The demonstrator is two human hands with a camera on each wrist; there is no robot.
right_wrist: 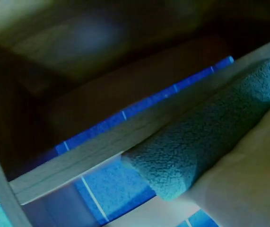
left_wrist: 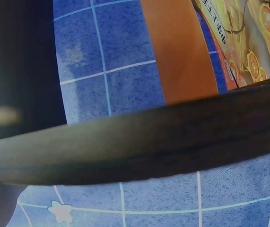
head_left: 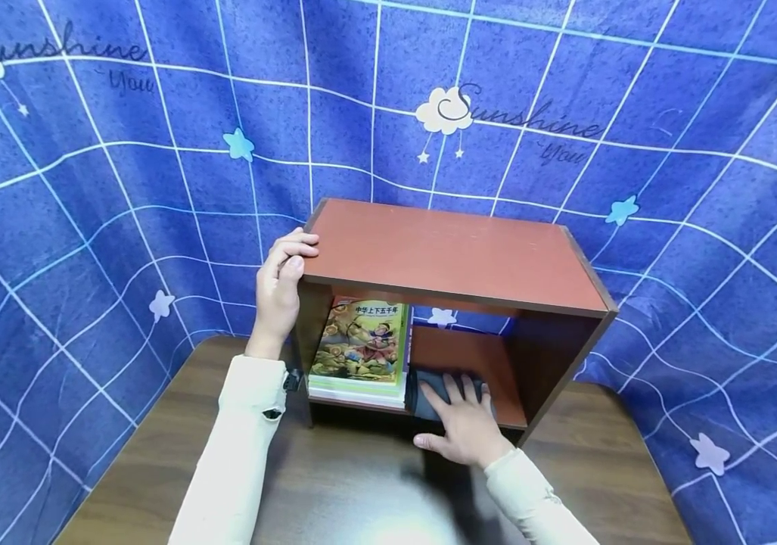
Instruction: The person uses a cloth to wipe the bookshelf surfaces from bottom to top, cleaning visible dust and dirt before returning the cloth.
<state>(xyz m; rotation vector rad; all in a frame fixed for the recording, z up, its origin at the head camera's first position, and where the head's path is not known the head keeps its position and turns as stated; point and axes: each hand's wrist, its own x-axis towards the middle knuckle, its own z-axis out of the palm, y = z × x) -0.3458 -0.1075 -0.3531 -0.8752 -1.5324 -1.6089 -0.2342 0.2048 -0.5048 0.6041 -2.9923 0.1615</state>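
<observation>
A small bookshelf (head_left: 442, 250) with a reddish top and dark brown side panels stands on a wooden table. At its top left corner my left hand (head_left: 278, 291) grips the edge, fingers bent over onto the top. Inside, a folded dark grey-blue towel (head_left: 429, 390) lies on the shelf board to the right of a stack of books (head_left: 361, 344). My right hand (head_left: 463, 424) rests on the towel with its fingers spread and fairly straight, covering part of it. In the right wrist view, the fuzzy towel (right_wrist: 187, 137) sits along the board's front edge, partly behind the hand.
The upper book has a colourful illustrated cover. A bare strip of reddish shelf board (head_left: 509, 378) shows right of the towel. The wooden table (head_left: 347, 484) extends in front and to both sides. A blue gridded curtain (head_left: 374, 91) hangs behind and around.
</observation>
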